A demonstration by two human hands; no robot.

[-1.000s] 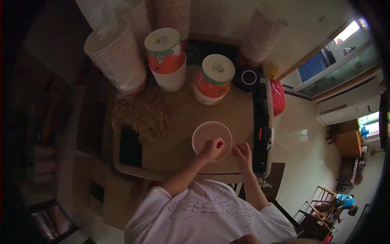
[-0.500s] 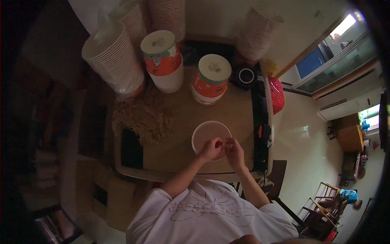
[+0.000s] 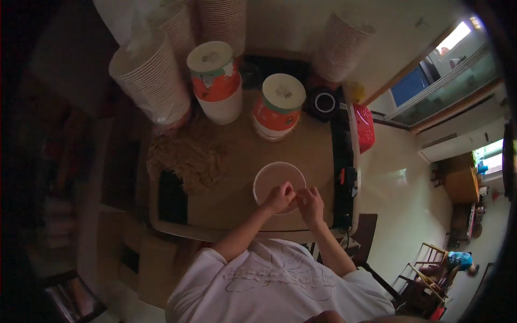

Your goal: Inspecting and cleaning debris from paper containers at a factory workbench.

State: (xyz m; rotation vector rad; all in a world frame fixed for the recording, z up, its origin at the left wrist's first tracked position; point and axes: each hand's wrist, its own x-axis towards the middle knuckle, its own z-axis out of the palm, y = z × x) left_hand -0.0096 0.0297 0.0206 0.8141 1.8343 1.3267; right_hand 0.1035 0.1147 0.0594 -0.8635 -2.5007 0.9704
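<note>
Both my hands work over a white round paper tub [image 3: 256,180] near the front of the table. My left hand [image 3: 277,199] is closed, thumb and fingertips pinched together. Right beside it, my right hand [image 3: 311,207] is also closed in a pinch, its fingertips nearly meeting the left ones. A thin, light strand seems to lie between them, but it is too small to name. To the left lies a tangled heap of brown, stringy material [image 3: 188,159]. Behind the tub stand two orange-and-white tubs with green rims, one at the middle [image 3: 277,116] and one further left [image 3: 215,89].
Tall stacks of white paper tubs in clear plastic stand at the back left [image 3: 153,72] and back right [image 3: 344,46]. A dark round device [image 3: 325,103] sits near the table's right edge, with a red basket [image 3: 364,128] beyond. A person [image 3: 460,261] sits far right.
My two hands stay over the tub and their fingertips have shifted slightly, the left fingers lifting a little. The surroundings look the same.
</note>
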